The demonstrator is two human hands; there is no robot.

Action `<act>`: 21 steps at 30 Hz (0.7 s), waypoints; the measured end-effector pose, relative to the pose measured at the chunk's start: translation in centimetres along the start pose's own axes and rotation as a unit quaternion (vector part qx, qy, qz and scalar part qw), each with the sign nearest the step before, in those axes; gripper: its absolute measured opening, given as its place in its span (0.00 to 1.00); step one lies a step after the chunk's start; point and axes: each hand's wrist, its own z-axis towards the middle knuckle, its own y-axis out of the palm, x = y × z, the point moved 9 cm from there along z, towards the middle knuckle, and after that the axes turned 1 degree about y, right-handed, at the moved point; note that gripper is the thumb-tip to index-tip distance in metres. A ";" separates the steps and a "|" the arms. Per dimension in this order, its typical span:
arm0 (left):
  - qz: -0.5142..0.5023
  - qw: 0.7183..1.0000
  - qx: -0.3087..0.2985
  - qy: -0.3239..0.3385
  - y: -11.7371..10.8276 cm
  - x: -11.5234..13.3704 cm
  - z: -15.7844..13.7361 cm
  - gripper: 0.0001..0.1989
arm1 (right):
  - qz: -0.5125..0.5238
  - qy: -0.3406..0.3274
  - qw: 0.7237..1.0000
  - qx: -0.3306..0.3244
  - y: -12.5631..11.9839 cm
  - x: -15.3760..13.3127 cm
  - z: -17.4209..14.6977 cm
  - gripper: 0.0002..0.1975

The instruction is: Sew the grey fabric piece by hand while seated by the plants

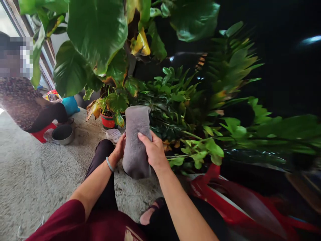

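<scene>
Your 2 arms reached up from the bottom of the frame and drew together near its middle. Your left forearm (94,177) slanted up and rightward from the lower left, and your left hand (120,148) stood nearly edge-on, palm turned inward. Your right forearm (180,197) ran up and leftward from the bottom edge, ending in your right hand (155,151), its back partly showing and its thumb (144,138) laid out toward the upper left. Both hands gripped at about the same height, most fingers hidden.
</scene>
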 end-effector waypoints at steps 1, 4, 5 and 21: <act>0.000 1.000 -0.008 0.002 -0.1 0.0 0.1 0.24 | 0.027 0.030 0.999 0.032 -1.0 1.3 0.5 0.17; 0.008 1.000 -0.014 0.002 -0.8 0.1 0.6 0.26 | 0.098 0.142 0.971 0.165 -5.6 7.0 -0.6 0.14; 0.015 1.000 -0.014 0.001 -1.0 0.1 0.8 0.26 | 0.109 0.164 0.959 0.206 -7.2 8.4 -1.6 0.12; 0.054 0.998 -0.012 0.005 -1.2 -0.4 1.6 0.27 | 0.094 0.172 0.972 0.132 -5.3 6.8 -2.1 0.17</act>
